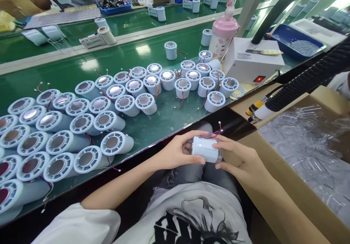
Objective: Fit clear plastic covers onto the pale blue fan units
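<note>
Over my lap I hold a pale blue cylinder part (204,149) lying on its side, with thin red and black wires trailing from its top. My left hand (179,151) grips its left end, fingers curled round it. Closed on the right end is my right hand (240,160), where a clear cap seems to sit. Many more of the same cylinders (82,127), each with a shiny round disc in a slotted white face, lie and stand on the green belt (153,123) in front of me.
A cardboard box (308,153) of clear plastic caps stands at my right. A white control box (253,63), a pink bottle (222,32) and a black ribbed hose (306,80) stand beyond it. Other people's hands and blue trays are at the far side.
</note>
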### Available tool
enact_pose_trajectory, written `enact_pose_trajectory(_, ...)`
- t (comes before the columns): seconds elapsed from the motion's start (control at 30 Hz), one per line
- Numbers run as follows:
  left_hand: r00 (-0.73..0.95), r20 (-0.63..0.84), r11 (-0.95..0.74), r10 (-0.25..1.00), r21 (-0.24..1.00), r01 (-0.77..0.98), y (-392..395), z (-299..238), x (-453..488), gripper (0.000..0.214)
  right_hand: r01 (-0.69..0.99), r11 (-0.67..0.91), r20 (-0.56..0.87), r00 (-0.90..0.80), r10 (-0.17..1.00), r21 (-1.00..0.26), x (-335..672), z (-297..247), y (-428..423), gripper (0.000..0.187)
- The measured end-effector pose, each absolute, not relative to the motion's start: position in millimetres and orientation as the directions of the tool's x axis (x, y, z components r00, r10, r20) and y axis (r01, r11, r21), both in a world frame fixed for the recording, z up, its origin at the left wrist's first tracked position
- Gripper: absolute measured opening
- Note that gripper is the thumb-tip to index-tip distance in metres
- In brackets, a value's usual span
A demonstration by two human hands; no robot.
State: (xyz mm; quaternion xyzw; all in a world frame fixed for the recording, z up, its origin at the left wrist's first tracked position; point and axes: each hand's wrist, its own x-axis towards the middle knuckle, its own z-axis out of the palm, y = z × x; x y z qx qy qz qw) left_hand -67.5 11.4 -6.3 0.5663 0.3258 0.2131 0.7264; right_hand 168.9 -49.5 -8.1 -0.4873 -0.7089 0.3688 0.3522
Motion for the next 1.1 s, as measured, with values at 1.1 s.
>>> enact_pose_trajectory(1.1,0.766,0.009,-0.076,0.642,0.996,0.052,9,6,-69,0.067,-0.187,-0.438,-0.388,-0.252,0.886,-0.879,165,-9,-56,0.044)
